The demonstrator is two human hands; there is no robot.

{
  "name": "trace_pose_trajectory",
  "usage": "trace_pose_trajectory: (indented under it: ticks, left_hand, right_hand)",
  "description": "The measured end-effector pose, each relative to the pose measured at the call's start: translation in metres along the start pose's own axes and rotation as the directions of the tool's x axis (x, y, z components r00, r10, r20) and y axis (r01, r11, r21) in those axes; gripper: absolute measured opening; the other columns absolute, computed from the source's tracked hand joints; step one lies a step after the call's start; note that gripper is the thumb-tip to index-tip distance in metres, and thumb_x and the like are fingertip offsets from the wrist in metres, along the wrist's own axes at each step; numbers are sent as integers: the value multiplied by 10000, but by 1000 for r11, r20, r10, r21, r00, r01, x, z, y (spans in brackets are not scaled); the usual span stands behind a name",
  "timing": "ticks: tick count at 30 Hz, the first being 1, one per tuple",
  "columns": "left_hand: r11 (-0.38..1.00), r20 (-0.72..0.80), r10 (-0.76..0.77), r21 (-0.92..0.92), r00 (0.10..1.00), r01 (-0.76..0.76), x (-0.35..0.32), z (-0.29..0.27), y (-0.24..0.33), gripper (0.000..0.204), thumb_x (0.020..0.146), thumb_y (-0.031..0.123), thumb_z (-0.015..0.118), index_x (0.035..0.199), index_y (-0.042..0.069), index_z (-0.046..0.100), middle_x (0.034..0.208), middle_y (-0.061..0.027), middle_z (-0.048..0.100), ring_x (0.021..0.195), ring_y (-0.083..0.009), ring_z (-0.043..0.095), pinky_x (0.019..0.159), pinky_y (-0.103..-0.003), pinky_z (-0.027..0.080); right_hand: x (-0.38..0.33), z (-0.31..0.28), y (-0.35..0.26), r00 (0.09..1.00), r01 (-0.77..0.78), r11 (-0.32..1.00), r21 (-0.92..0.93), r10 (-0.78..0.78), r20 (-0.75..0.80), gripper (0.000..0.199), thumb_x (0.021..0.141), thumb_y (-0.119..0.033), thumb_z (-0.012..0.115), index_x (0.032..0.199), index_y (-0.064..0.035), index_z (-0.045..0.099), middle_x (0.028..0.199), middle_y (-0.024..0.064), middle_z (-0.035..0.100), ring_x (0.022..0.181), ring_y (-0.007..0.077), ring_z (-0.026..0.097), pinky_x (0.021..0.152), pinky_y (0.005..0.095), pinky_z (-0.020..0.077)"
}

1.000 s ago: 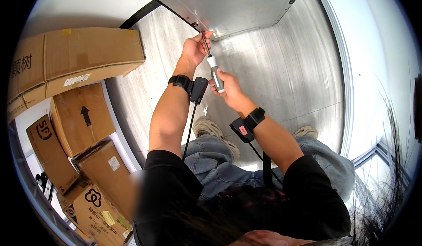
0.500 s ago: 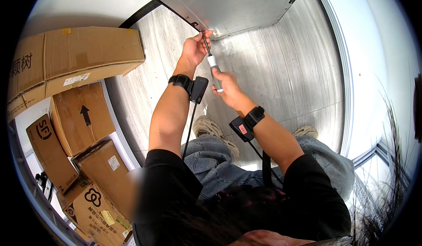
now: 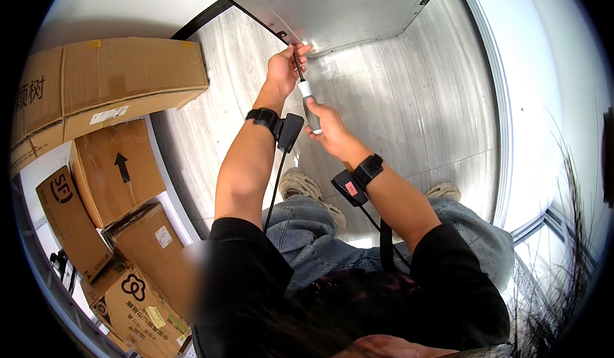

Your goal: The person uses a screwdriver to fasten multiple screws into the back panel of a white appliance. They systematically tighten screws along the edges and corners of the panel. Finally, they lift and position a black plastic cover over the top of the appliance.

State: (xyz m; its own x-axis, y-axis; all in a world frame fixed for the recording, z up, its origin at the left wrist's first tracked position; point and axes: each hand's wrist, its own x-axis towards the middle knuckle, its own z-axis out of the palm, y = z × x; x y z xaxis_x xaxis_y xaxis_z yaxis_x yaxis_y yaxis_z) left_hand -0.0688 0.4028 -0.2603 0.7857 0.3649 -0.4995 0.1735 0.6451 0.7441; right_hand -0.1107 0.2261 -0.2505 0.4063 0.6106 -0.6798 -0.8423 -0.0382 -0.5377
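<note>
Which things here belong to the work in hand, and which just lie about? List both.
In hand:
- screwdriver, right hand on its handle
- left hand, steadying the shaft at the tip
- grey metal panel, at whose edge the tip sits

Lying about:
- cardboard boxes, stacked at left
- window frame, at right

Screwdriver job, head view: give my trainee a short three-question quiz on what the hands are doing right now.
1. True or false: the right hand grips the grey handle of the screwdriver.
2. Where is the left hand? A) on a cardboard box B) up at the screwdriver's shaft by the metal panel C) on the knee
3. What is stacked at the person's left?

Key: 1 true; 2 B; 3 cardboard boxes.
</note>
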Motion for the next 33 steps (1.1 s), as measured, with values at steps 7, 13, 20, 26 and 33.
trace_pose_trajectory:
  ticks: [7, 13, 20, 26, 33]
  left_hand:
    - [1000, -16, 24, 4, 1000, -24, 1, 2, -2, 246, 974, 205, 345, 1022, 48, 529, 999, -83, 669, 692, -119, 513, 631, -261, 441]
    - [1000, -5, 23, 15, 1000, -23, 2, -2, -1, 248, 972, 197, 341, 1024, 47, 531, 1007, -81, 669, 684, -109, 506, 623, -252, 439]
    - [1000, 4, 7, 18, 1000, -7, 5, -8, 0, 268, 986, 210, 319, 1082, 27, 490, 1057, -94, 648, 685, -121, 484, 644, -249, 437]
    - [1000, -1, 17, 25, 1000, -17, 4, -6, 2, 273, 986, 212, 314, 1082, 29, 491, 1051, -97, 649, 698, -126, 483, 645, -250, 437]
    - [1000, -19, 10, 24, 1000, -10, 2, -4, -2, 281, 980, 218, 301, 1041, 68, 531, 984, -59, 672, 707, -113, 499, 654, -255, 417]
  right_hand:
    - [7, -4, 6, 1000, -29, 998, 62, 29, 10, 371, 934, -427, 460, 921, -71, 563, 725, 12, 520, 586, 131, 502, 586, 274, 419]
    - [9, 0, 4, 995, -92, 983, 162, 85, 50, 392, 947, -440, 426, 941, -74, 564, 710, 12, 511, 591, 140, 482, 590, 267, 412]
    - [16, -2, 6, 997, -25, 988, 152, 14, 69, 346, 925, -420, 495, 929, -78, 544, 729, 26, 535, 619, 146, 502, 581, 271, 409]
    - [6, -2, -1, 988, -82, 977, 197, 55, 141, 330, 847, -371, 636, 943, -87, 497, 717, 3, 513, 570, 124, 468, 558, 265, 391]
    - [-5, 1, -7, 997, 76, 997, -16, -76, 13, 323, 815, -343, 636, 946, -90, 484, 667, 13, 512, 528, 103, 448, 513, 244, 351]
